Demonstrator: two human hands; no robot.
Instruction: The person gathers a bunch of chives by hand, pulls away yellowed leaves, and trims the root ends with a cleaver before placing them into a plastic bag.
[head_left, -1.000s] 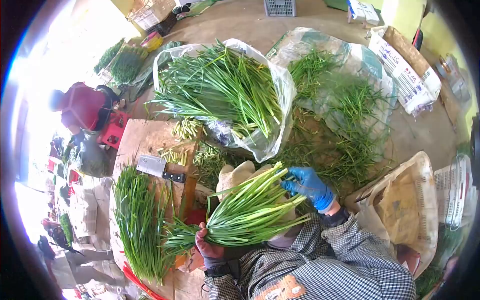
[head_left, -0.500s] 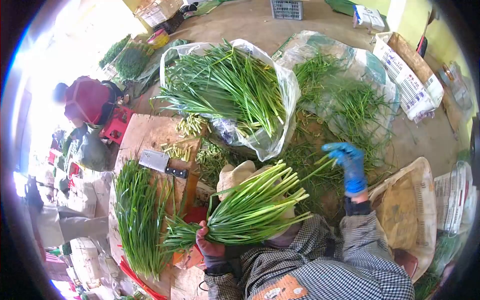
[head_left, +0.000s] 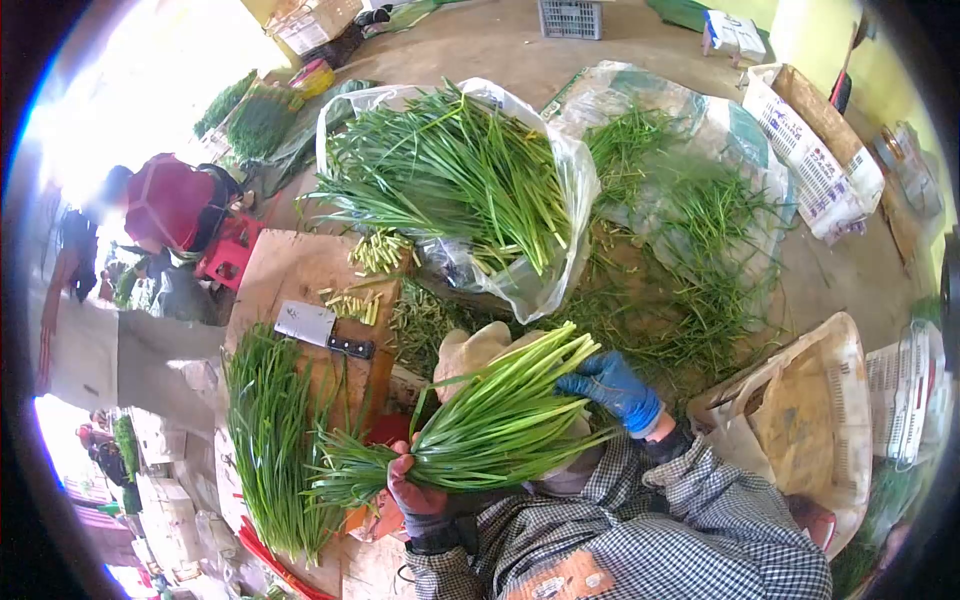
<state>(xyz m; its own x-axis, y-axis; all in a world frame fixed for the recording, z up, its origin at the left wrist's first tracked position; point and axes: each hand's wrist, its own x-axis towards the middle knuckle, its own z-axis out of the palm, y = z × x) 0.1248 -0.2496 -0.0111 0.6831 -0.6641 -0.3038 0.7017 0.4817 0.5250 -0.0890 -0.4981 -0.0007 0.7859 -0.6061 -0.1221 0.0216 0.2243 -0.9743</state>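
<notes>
My left hand [head_left: 415,490], in a reddish glove, is closed around the leafy lower part of a bunch of garlic chives [head_left: 500,420]. The pale stalk ends fan up and to the right in front of my lap. At those ends is my right hand [head_left: 612,388], in a blue glove, its fingers closed on stalks at the bunch's edge; how many they pinch is hidden. Left of the bunch, a pile of long chives [head_left: 270,440] lies on the wooden board [head_left: 290,255]. A cleaver [head_left: 322,328] with a black handle rests there beside short cut stalk pieces [head_left: 355,305].
A clear plastic bag [head_left: 575,190] full of chives stands ahead. Loose trimmings [head_left: 710,230] cover a plastic sheet [head_left: 625,85] and the floor. White crates [head_left: 815,150] stand at right. A person in a dark red top [head_left: 175,200] bends beside a red crate [head_left: 230,250] at left.
My right hand has moved left and down from out over the floor trimmings, where it held a few thin stalks, to the bunch's stalk ends. My left hand keeps its hold.
</notes>
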